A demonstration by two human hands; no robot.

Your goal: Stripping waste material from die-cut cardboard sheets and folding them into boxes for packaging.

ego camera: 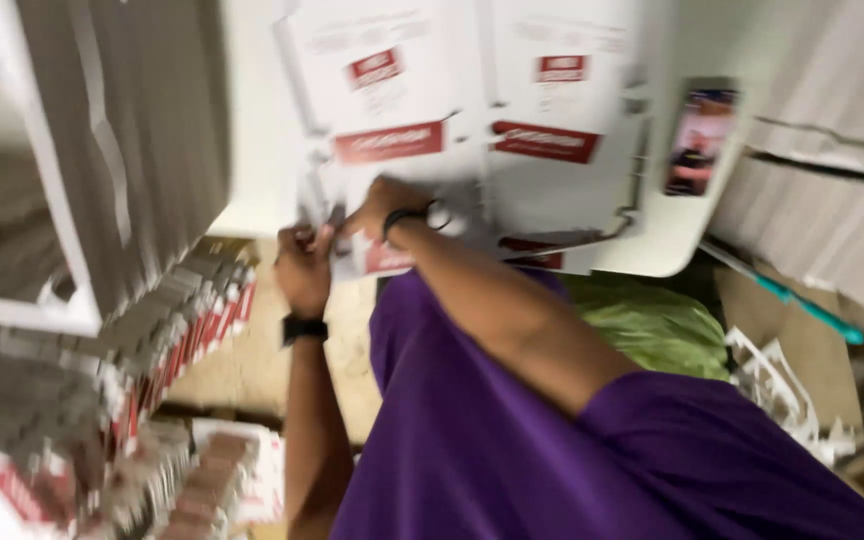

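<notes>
Both arms reach forward over the purple shirt. The left hand [302, 265] and right hand [382, 205], close together, pinch the near edge of a flat white-and-red cardboard box blank [472, 130], beside stacked blanks [182, 320].

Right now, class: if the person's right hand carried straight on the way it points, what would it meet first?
The right hand points up the picture and already seems to touch the flat white cardboard sheet with red panels, so it would press into that first. Blur hides the exact contact. The left hand lies beside it.
</notes>
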